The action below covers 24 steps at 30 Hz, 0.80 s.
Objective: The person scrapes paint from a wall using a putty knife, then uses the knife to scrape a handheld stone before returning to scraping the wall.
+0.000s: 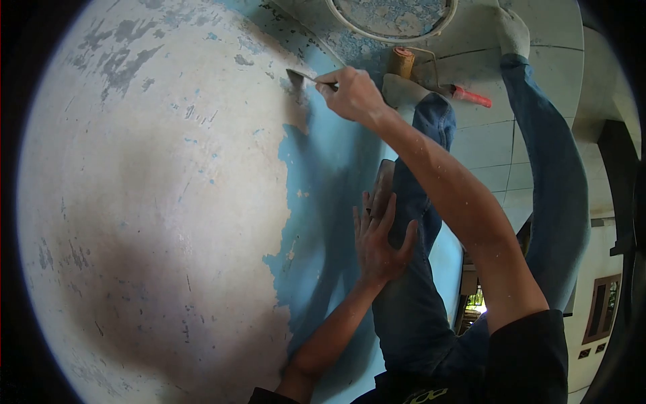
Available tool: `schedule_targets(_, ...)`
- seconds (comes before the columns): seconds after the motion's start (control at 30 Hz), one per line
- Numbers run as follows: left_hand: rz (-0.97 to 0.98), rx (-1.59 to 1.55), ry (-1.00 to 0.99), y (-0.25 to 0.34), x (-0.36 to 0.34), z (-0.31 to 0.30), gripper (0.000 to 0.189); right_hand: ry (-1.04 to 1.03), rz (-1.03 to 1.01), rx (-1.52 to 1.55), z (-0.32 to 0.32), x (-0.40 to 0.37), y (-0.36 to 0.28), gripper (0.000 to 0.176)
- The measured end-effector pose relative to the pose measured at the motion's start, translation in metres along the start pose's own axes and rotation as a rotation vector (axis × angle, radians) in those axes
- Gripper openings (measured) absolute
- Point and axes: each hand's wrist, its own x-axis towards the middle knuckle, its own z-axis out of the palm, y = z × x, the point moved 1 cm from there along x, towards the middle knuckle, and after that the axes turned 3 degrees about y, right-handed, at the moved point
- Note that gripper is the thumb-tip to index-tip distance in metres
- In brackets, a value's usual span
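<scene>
My right hand [353,94] is wrapped around the handle of a paint scraper [296,78], its blade at the boundary between pale bare wall [202,222] and blue paint [316,232]. Lower down, my left hand [383,242] has its fingers spread against the blue part of the wall, close to my bent leg. Just beyond those fingertips is a dark brown, flat rectangular piece [382,185], partly overlapped by the fingers. Ragged paint edges run along the wall below the blade.
A round white bucket [387,37] stands on the tiled floor [481,145], with blue paint flakes around it. Beside my foot lies a paint roller [471,96] with a red handle and orange-brown sleeve. My jeans-clad legs [555,175] extend across the floor.
</scene>
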Motion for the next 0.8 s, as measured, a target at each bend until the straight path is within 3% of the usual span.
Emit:
schedule_targets(0.13, 0.006, 0.005, 0.016, -0.002, -0.002, 0.003, 0.065, -0.057, -0.02, 0.023, 0.001, -0.054, -0.011, 0.022)
schedule_targets(0.17, 0.007, -0.002, 0.007, -0.001, -0.002, 0.002, 0.065, 0.083, -0.118, 0.012, 0.01, -0.067, -0.007, 0.021)
schedule_targets(0.2, 0.011, -0.009, -0.003, 0.0, -0.002, 0.003, 0.065, 0.08, -0.121, 0.011, 0.016, -0.065, 0.001, 0.021)
schedule_targets(0.27, 0.015, -0.022, 0.001, 0.003, -0.002, 0.004, 0.065, 0.113, 0.07, -0.041, 0.023, -0.046, 0.013, 0.021)
schedule_targets(0.3, 0.019, -0.031, 0.001, 0.002, -0.002, 0.004, 0.065, 0.117, 0.062, -0.031, 0.019, -0.039, 0.009, 0.021)
schedule_targets(0.37, 0.021, -0.02, 0.01, -0.003, -0.006, 0.007, 0.066, -0.072, 0.114, -0.047, 0.009, -0.024, 0.005, 0.021)
schedule_targets(0.47, 0.028, -0.012, 0.018, -0.003, -0.002, 0.009, 0.066, -0.063, -0.056, 0.014, -0.008, -0.058, -0.007, 0.02)
schedule_targets(0.57, 0.019, 0.011, 0.0, -0.001, -0.003, 0.006, 0.066, 0.03, -0.054, -0.016, -0.003, -0.059, 0.001, 0.02)
schedule_targets(0.7, 0.012, 0.006, 0.019, 0.005, -0.001, 0.004, 0.059, -0.009, 0.04, 0.021, -0.013, -0.066, -0.007, 0.02)
schedule_targets(0.8, 0.013, 0.008, -0.015, 0.0, -0.002, 0.005, 0.054, -0.055, -0.062, -0.004, -0.01, -0.097, -0.023, 0.024)
